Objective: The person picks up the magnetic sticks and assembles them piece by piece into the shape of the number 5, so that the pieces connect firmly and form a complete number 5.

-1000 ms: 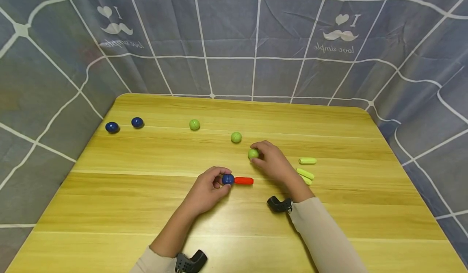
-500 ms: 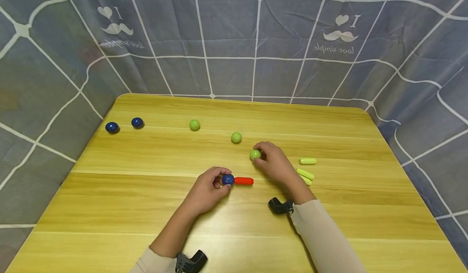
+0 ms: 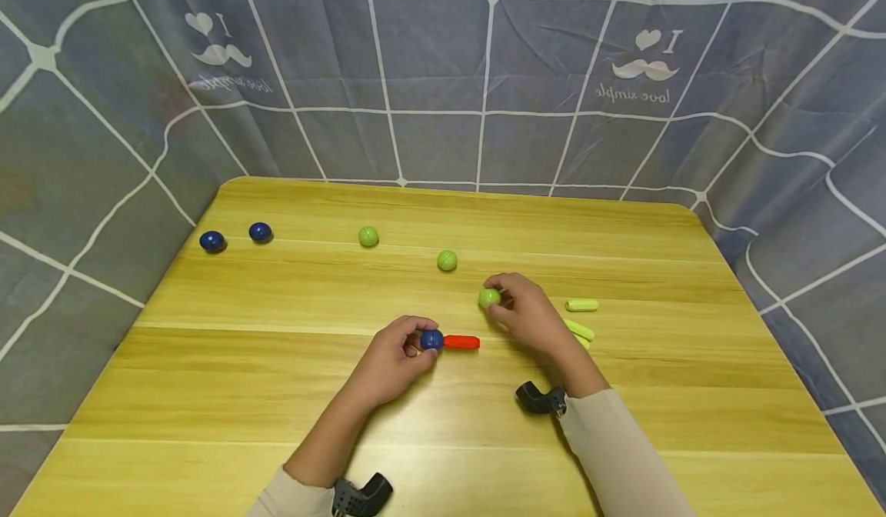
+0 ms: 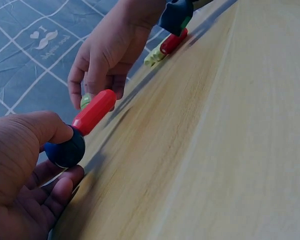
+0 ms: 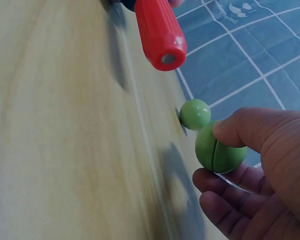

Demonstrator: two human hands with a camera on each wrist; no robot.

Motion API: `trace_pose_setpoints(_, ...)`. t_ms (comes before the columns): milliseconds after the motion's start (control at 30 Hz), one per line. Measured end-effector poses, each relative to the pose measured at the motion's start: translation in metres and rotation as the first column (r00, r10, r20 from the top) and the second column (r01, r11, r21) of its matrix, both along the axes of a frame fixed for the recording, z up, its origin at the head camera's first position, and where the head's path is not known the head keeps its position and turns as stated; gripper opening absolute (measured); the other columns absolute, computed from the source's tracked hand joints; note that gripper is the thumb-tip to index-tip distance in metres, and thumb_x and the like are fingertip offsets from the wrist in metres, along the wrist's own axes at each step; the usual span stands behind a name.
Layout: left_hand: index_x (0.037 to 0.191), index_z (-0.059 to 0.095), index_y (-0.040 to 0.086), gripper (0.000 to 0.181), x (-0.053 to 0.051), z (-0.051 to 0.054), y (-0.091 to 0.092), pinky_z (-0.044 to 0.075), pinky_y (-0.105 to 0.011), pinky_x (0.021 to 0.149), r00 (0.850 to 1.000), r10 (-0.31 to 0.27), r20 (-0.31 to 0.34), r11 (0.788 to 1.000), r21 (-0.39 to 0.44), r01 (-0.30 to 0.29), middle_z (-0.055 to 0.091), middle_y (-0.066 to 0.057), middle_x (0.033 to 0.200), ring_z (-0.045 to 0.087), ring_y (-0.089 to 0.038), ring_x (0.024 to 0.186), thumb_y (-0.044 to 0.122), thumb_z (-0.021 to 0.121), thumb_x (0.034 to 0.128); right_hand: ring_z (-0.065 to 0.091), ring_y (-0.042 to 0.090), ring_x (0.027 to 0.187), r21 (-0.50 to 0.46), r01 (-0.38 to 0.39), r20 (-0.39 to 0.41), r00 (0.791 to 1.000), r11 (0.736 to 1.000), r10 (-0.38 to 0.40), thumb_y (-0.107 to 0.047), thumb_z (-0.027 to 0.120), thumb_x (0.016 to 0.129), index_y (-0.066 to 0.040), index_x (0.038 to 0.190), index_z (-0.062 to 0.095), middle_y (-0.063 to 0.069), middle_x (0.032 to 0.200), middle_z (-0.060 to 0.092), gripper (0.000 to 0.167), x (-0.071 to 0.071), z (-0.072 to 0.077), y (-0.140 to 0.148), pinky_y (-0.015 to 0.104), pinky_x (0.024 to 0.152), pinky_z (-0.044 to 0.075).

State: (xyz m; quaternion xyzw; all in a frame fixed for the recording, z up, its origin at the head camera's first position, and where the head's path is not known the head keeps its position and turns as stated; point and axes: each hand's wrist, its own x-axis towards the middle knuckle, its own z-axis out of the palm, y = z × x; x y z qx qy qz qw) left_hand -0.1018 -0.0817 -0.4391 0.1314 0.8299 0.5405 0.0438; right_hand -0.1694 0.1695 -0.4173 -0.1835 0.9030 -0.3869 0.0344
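So there's a shiny dark blue ball (image 3: 432,339) with a ridged red rod (image 3: 461,342) sticking out, silvery dot on its tip, over the middle of the wood-look table (image 3: 263,394). Left hand (image 3: 389,365) has thumb and fingers pinched round the blue ball, right hand (image 3: 529,315) likewise on a seamed green ball (image 3: 488,297). The rod's long axis runs sideways, tip pointing to the person's right.

You're holding a glossy dark-blue ball (image 3: 432,339), its ridged red rod (image 3: 461,342) pointing right. You're pinching a grooved green ball (image 3: 488,298).
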Motion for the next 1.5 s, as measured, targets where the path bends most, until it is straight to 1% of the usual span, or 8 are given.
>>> trace_pose_setpoints(167, 0.113, 0.068, 0.010, 0.029, 0.000, 0.000, 0.001, 0.047, -0.026, 0.070, 1.000, 0.001, -0.005, 1.000, -0.002, -0.001, 0.062, 0.000, 0.097, 0.055, -0.016, 0.079, 0.003, 0.071, 0.0852, 0.061, 0.021, 0.094, -0.023, -0.010, 0.001, 1.000, 1.000, 0.010, -0.005, 0.066, 0.092, -0.005, 0.120, 0.065, 0.010, 0.114, 0.062, 0.028, 0.006, 0.001, 0.003, 0.039, 0.083, 0.053)
trace_pose_setpoints(333, 0.113, 0.068, 0.011, 0.029, 0.000, -0.001, 0.001, 0.048, -0.026, 0.070, 1.000, 0.005, -0.002, 1.000, -0.003, -0.005, 0.062, 0.001, 0.097, 0.055, -0.015, 0.079, 0.003, 0.071, 0.0851, 0.062, 0.021, 0.095, -0.036, -0.004, 0.036, 0.999, 0.999, 0.005, -0.007, 0.067, 0.091, -0.006, 0.116, 0.063, 0.008, 0.112, 0.063, 0.025, 0.013, 0.002, 0.005, 0.040, 0.084, 0.052)
trace_pose_setpoints(467, 0.113, 0.068, 0.011, 0.030, 0.000, -0.001, 0.001, 0.047, -0.026, 0.070, 1.000, 0.009, -0.002, 1.000, 0.001, -0.009, 0.062, 0.001, 0.096, 0.055, -0.016, 0.079, 0.003, 0.072, 0.0850, 0.062, 0.021, 0.094, -0.034, 0.004, 0.061, 0.998, 0.999, -0.002, -0.007, 0.068, 0.091, -0.007, 0.115, 0.062, 0.006, 0.108, 0.064, 0.025, 0.018, 0.001, 0.007, 0.039, 0.083, 0.052)
trace_pose_setpoints(867, 0.113, 0.068, 0.010, 0.029, 0.001, -0.001, 0.000, 0.047, -0.026, 0.070, 1.000, 0.004, -0.007, 1.000, 0.010, -0.004, 0.061, 0.001, 0.096, 0.054, -0.016, 0.079, 0.002, 0.072, 0.0852, 0.062, 0.020, 0.095, -0.021, 0.011, 0.086, 0.996, 1.000, -0.009, -0.010, 0.071, 0.089, -0.010, 0.112, 0.061, 0.004, 0.106, 0.064, 0.024, 0.030, -0.001, 0.011, 0.039, 0.083, 0.052)
trace_pose_setpoints(1033, 0.113, 0.068, 0.010, 0.029, 0.000, -0.001, 0.000, 0.047, -0.026, 0.070, 1.000, -0.001, -0.013, 1.000, 0.009, 0.001, 0.061, 0.000, 0.095, 0.055, -0.016, 0.079, 0.002, 0.071, 0.0853, 0.061, 0.020, 0.094, -0.027, -0.008, 0.103, 0.995, 1.000, 0.011, -0.010, 0.070, 0.089, -0.011, 0.110, 0.060, 0.002, 0.102, 0.064, 0.024, 0.037, -0.001, 0.014, 0.039, 0.083, 0.051)
trace_pose_setpoints(1200, 0.113, 0.068, 0.010, 0.029, 0.001, -0.001, 0.000, 0.047, -0.026, 0.070, 1.000, 0.007, -0.003, 1.000, 0.007, -0.007, 0.061, 0.000, 0.095, 0.055, -0.016, 0.079, 0.003, 0.072, 0.0851, 0.059, 0.018, 0.094, -0.048, -0.043, 0.114, 0.992, 0.998, 0.048, -0.009, 0.070, 0.089, -0.014, 0.107, 0.060, -0.001, 0.099, 0.063, 0.021, 0.042, -0.004, 0.015, 0.040, 0.084, 0.050)
trace_pose_setpoints(1367, 0.113, 0.068, 0.010, 0.029, 0.001, -0.002, 0.000, 0.047, -0.026, 0.070, 1.000, 0.009, -0.004, 1.000, 0.009, -0.009, 0.061, 0.000, 0.095, 0.054, -0.016, 0.078, 0.002, 0.072, 0.0853, 0.058, 0.017, 0.091, -0.056, -0.083, 0.126, 0.988, 0.995, 0.089, -0.009, 0.071, 0.089, -0.017, 0.105, 0.061, -0.003, 0.096, 0.062, 0.021, 0.046, -0.005, 0.016, 0.035, 0.079, 0.049)
trace_pose_setpoints(1500, 0.113, 0.068, 0.009, 0.029, 0.001, -0.001, 0.000, 0.046, -0.026, 0.070, 1.000, 0.003, -0.011, 1.000, 0.010, -0.003, 0.061, -0.001, 0.095, 0.054, -0.016, 0.078, 0.002, 0.072, 0.0853, 0.056, 0.017, 0.085, -0.035, -0.100, 0.107, 0.989, 0.994, 0.103, -0.009, 0.071, 0.088, -0.018, 0.105, 0.062, -0.003, 0.093, 0.061, 0.021, 0.048, -0.005, 0.016, 0.031, 0.074, 0.048)
